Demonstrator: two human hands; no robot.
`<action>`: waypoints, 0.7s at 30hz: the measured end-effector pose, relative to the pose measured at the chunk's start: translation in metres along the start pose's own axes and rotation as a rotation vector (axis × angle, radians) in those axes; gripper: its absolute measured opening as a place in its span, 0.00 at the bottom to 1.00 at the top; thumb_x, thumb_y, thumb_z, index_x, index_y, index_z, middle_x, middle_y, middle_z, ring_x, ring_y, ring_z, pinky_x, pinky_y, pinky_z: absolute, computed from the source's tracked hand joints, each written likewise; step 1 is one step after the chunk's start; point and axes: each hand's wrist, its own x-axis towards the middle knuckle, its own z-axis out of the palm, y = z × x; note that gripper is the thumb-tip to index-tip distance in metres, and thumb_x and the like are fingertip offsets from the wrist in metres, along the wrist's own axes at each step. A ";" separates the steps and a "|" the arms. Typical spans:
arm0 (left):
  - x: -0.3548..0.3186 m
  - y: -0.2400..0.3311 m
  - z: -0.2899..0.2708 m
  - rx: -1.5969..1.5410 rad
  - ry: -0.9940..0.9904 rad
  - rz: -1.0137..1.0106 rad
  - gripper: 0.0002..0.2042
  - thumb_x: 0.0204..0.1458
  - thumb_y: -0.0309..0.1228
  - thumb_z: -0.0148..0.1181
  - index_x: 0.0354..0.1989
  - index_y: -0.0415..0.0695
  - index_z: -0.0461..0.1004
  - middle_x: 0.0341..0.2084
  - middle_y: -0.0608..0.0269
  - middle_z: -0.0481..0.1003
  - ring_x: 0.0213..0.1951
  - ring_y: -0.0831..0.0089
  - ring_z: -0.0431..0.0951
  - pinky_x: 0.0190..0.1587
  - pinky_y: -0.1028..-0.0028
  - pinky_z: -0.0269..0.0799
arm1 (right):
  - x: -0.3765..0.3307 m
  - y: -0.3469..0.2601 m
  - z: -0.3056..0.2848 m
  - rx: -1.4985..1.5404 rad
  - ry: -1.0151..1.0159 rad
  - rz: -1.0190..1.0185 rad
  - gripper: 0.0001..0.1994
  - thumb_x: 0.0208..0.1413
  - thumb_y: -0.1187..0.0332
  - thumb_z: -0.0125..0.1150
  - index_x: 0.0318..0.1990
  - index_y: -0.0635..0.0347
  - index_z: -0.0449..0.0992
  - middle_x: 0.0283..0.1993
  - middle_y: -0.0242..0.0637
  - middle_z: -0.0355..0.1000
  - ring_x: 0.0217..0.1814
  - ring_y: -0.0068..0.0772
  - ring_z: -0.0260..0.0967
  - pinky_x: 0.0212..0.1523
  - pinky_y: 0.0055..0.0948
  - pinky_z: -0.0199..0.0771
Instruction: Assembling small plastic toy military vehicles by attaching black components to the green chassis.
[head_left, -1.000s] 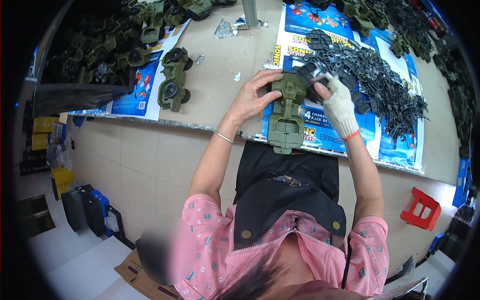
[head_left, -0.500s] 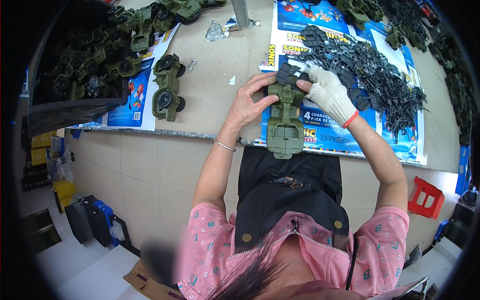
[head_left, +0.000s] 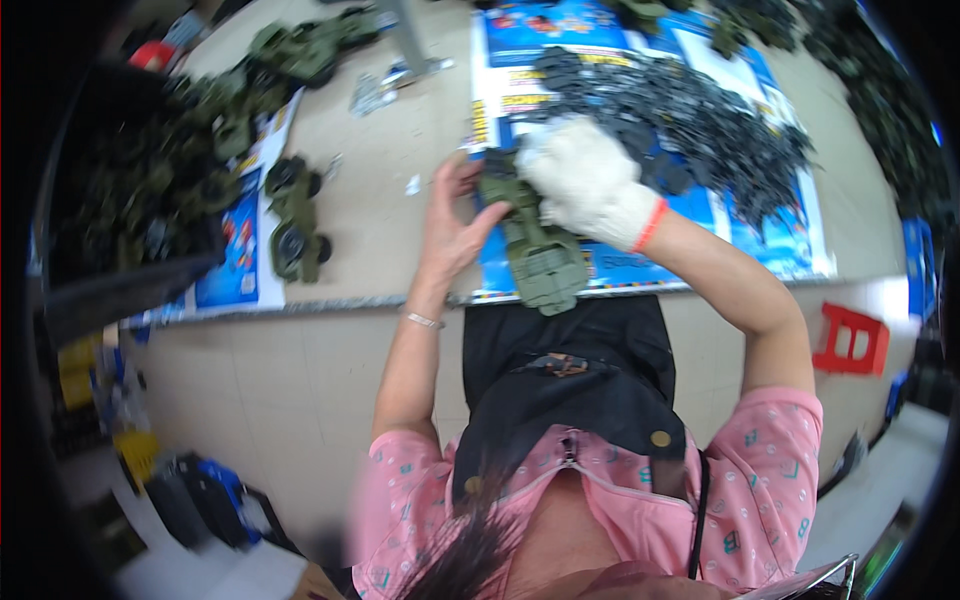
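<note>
An olive-green toy vehicle body [head_left: 548, 270] lies tilted at the table's front edge, its far end turned a little left. My bare left hand [head_left: 455, 220] steadies it from the left, thumb against its side and fingers curled by a dark grey part [head_left: 497, 163] at the far end. My right hand [head_left: 585, 180], in a white knitted glove, is closed over the right side of that far end. Its fingertips are turned away and blurred, so what they grip is hidden. A heap of dark grey plastic parts [head_left: 700, 130] lies just beyond the glove.
Printed blue-and-white sheets [head_left: 800, 215] cover part of the table. At the left stand a green toy vehicle with black wheels [head_left: 292, 225] and a dark bin [head_left: 130, 270] full of similar ones. A grey post [head_left: 402, 35] rises at the back; a red stool [head_left: 850, 340] is at right.
The view has shifted. The toy body has tilted, its far end swinging left. My gloved hand has moved from the dark part's right side to over the body's far end and closed.
</note>
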 end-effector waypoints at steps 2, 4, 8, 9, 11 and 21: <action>-0.003 -0.001 -0.001 0.061 0.041 0.013 0.46 0.48 0.27 0.76 0.73 0.40 0.53 0.56 0.47 0.72 0.56 0.61 0.75 0.61 0.61 0.71 | 0.001 0.003 0.007 0.018 0.042 -0.005 0.21 0.31 0.66 0.75 0.37 0.56 0.77 0.40 0.42 0.74 0.45 0.50 0.73 0.49 0.48 0.74; -0.005 0.001 -0.003 0.135 0.022 0.026 0.44 0.51 0.26 0.74 0.75 0.43 0.53 0.55 0.50 0.72 0.55 0.62 0.74 0.61 0.63 0.70 | 0.010 0.007 0.002 0.102 -0.107 0.158 0.13 0.43 0.64 0.71 0.37 0.58 0.80 0.38 0.47 0.76 0.46 0.54 0.75 0.48 0.49 0.77; 0.020 0.035 -0.011 0.396 -0.180 0.078 0.38 0.49 0.26 0.72 0.71 0.42 0.63 0.58 0.47 0.70 0.58 0.56 0.73 0.59 0.61 0.71 | 0.016 0.013 0.001 0.208 -0.112 0.287 0.12 0.52 0.62 0.65 0.37 0.63 0.81 0.38 0.53 0.78 0.45 0.58 0.77 0.47 0.50 0.78; 0.022 0.035 -0.010 0.384 -0.202 0.095 0.38 0.49 0.26 0.72 0.71 0.42 0.63 0.58 0.47 0.70 0.58 0.56 0.73 0.59 0.61 0.71 | 0.010 0.016 0.005 0.280 -0.096 0.367 0.13 0.54 0.61 0.65 0.39 0.63 0.81 0.40 0.53 0.78 0.46 0.57 0.77 0.49 0.50 0.77; 0.021 0.030 -0.011 0.612 -0.238 0.256 0.35 0.50 0.27 0.70 0.69 0.42 0.64 0.62 0.44 0.67 0.62 0.51 0.70 0.64 0.60 0.68 | -0.019 0.015 0.012 0.375 0.044 0.397 0.17 0.57 0.57 0.66 0.43 0.62 0.80 0.45 0.52 0.76 0.51 0.55 0.74 0.53 0.49 0.75; -0.010 0.016 0.023 0.264 0.001 0.148 0.31 0.49 0.25 0.71 0.63 0.38 0.66 0.64 0.45 0.66 0.65 0.50 0.68 0.66 0.57 0.66 | -0.234 0.117 -0.054 -0.337 0.065 1.304 0.19 0.55 0.51 0.70 0.42 0.57 0.81 0.42 0.52 0.79 0.48 0.54 0.79 0.48 0.48 0.78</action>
